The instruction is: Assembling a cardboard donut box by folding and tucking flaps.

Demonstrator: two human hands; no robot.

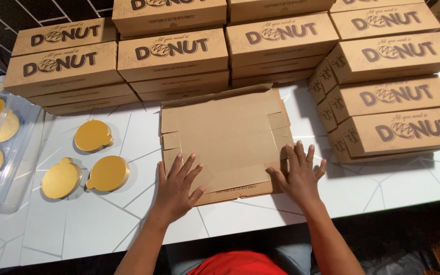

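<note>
Cardboard box blank (225, 137) flat beneath spread fingers (185, 168) of left hand (175, 189) and right hand (298, 175).

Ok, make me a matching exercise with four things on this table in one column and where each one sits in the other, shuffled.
1. flat unfolded cardboard box
2. three gold round cake boards
3. clear plastic bag
4. stack of folded boxes

a. far left edge of the table
b. right side
c. centre, under both hands
d. loose, left of centre

Pairs: 1-c, 2-d, 3-a, 4-b
</note>
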